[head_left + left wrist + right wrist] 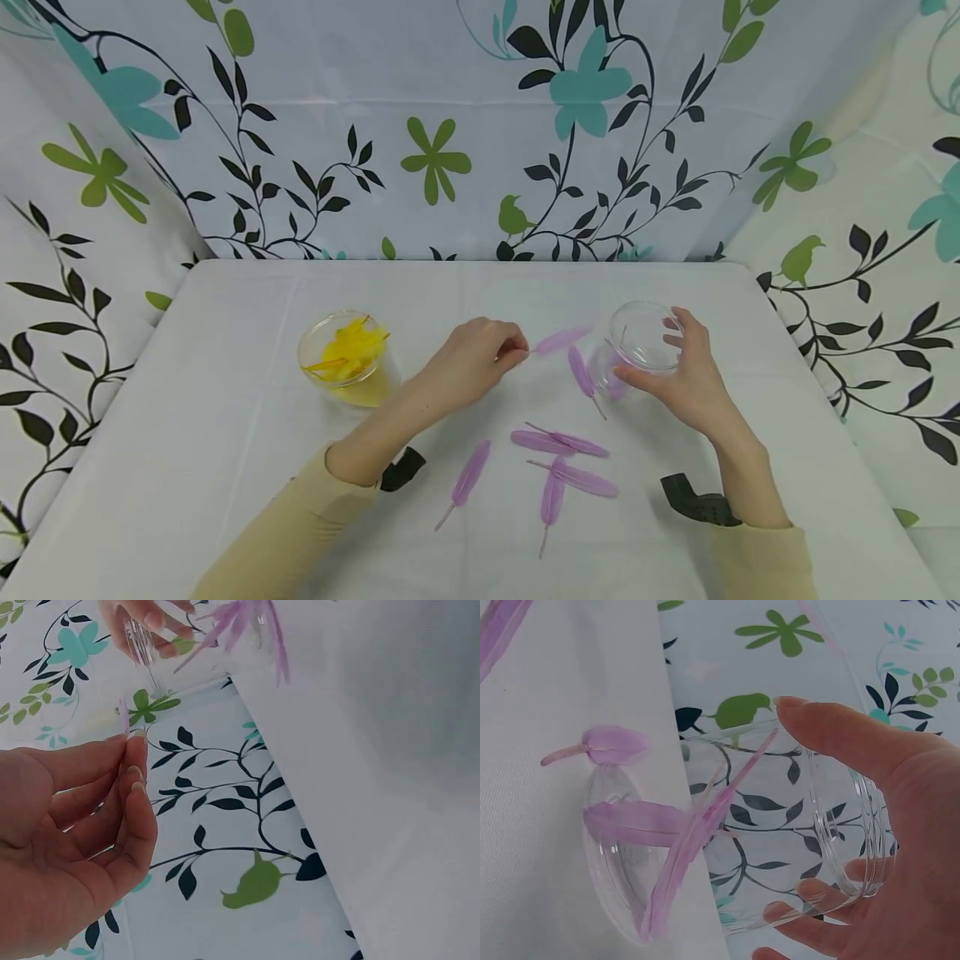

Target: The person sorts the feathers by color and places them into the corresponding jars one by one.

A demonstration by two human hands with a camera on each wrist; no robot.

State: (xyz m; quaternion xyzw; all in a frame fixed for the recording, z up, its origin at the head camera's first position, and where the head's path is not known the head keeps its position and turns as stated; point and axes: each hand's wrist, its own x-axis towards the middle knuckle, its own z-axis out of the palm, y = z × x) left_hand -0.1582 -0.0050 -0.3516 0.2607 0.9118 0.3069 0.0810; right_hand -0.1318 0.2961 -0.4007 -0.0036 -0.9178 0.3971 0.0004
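Between thumb and fingertips, my left hand [480, 358] pinches the quill of a purple feather [562, 339]; the left wrist view shows only a small part of this feather [124, 716]. My right hand [693, 392] grips a clear jar [645, 329] near its rim, thumb on one side and fingers on the other. The jar is tilted over the table. Inside it, purple feathers [679, 870] show through the wall in the right wrist view. Just left of the jar another purple feather [581, 372] lies on the table. The held feather points toward the jar.
Several loose purple feathers [581, 481] lie on the white table [247, 500] nearer me, one feather [472, 472] apart at their left. A clear jar of yellow feathers [382, 387] stands at the left. Patterned cloth [315, 83] hangs behind the table and at both sides.
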